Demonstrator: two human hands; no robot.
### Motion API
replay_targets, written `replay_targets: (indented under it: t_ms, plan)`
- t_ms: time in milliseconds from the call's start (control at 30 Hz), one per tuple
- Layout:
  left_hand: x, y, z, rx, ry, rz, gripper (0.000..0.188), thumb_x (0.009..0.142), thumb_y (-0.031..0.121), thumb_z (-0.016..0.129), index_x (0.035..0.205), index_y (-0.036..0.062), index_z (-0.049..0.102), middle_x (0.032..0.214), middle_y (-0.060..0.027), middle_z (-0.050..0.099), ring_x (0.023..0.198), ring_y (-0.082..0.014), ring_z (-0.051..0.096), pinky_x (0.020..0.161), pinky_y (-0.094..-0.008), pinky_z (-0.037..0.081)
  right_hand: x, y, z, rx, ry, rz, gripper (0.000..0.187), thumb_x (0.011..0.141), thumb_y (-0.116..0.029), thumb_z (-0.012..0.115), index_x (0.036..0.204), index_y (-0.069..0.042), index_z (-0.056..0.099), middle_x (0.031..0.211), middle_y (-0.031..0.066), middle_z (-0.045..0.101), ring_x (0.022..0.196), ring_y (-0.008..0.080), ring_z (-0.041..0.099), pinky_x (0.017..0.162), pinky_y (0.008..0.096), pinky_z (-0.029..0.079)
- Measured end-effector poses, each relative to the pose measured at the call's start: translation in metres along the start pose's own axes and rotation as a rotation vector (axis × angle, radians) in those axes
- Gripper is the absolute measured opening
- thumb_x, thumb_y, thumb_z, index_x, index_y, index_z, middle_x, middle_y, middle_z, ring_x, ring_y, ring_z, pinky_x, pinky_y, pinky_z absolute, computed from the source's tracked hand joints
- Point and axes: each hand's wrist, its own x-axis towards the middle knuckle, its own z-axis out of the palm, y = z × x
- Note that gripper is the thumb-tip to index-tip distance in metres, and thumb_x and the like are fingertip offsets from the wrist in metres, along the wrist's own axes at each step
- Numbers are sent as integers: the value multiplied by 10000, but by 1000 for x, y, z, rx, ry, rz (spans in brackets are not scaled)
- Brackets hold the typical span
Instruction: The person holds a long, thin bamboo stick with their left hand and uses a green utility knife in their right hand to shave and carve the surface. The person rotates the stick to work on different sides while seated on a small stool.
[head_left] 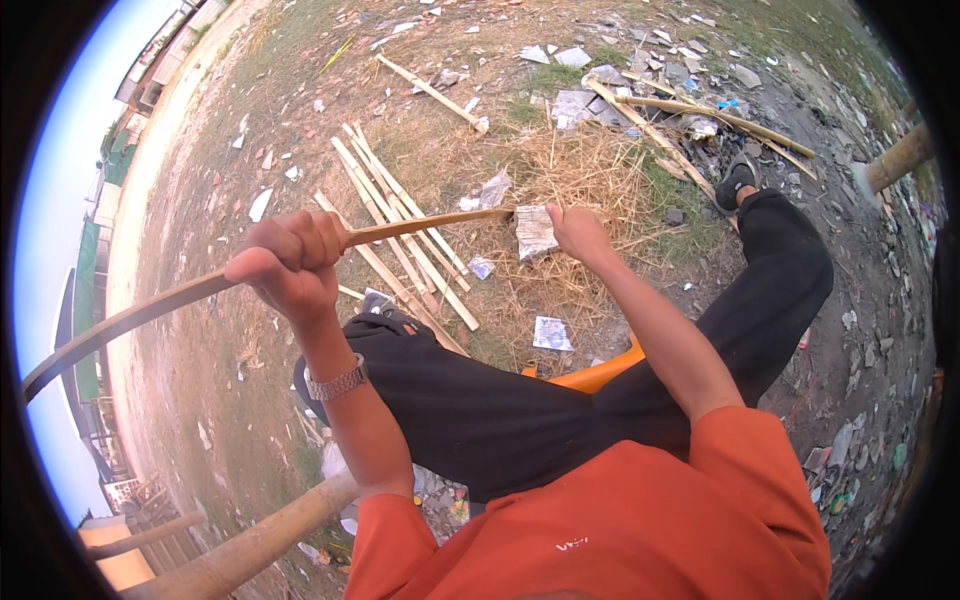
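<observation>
My left hand [295, 255] is closed round a long split-bamboo strip [430, 225]. The strip bends away past the left edge of the view, while its other end reaches a pale, rough, brown-streaked block or slab [536, 234]. My right hand [582, 236] is closed at the right side of that pale piece, thumb upward at its edge. What lies inside those fingers is hidden. Several bamboo strips [400, 215] lie side by side on the ground beyond my left foot. Straw and thin shavings [590, 180] are heaped round the pale piece.
Part of an orange plastic seat [600, 374] shows between my legs. A thick bamboo pole [250, 535] slants at the lower left; another post [900, 158] stands at right. Longer bamboo pieces [720, 118] lie over broken tiles near my right foot. Litter covers the dirt.
</observation>
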Motion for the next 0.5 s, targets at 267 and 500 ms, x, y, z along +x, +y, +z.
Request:
replay_targets:
  t_ms: [267,500]
  plan:
    - [-1,13,-7,-73,-190,71,598,901,585,394,561,125,219,437,53,180,331,-80,205,328,-262,185,-154,-154,-51,587,-20,-483,542,998,-384,321,774,43,570,646,243,569,624,420,544,601,476,415]
    - [-3,14,2,-36,-192,99,592,906,572,392,562,118,231,424,53,193,318,-77,217,314,-254,205,-157,-155,-26,548,77,-473,492,995,-341,352,806,53,581,630,281,553,603,465,541,587,500,422]
